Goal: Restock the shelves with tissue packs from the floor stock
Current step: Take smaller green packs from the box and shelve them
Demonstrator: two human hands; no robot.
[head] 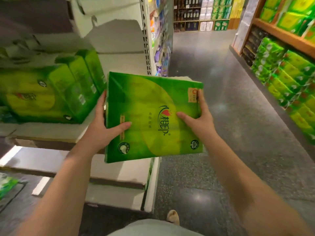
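Left hand (104, 128) grasps the left edge of a green tissue pack (153, 116), thumb lying across its printed face, fingers wrapped behind the edge. Right hand (197, 116) grasps the pack's right edge, thumb on the face, fingers curled over the side near the upper right corner. The pack is held in the air, face up and slightly tilted, at the end of the white shelf unit (119, 48), above its lower boards.

At 9 o'clock from the pack, the middle shelf (51, 132) holds a group of matching green packs (51, 92), standing close together, the nearest just beside the left hand. At 7 o'clock, low left, part of another green pack (6, 184) shows.

At 3 o'clock, across the grey aisle floor (221, 133), a wooden rack (281, 36) carries stacked green packs (289, 86), reaching down to floor level. At 12 o'clock, far shelving (201, 14) holds mixed goods, detail blurred.
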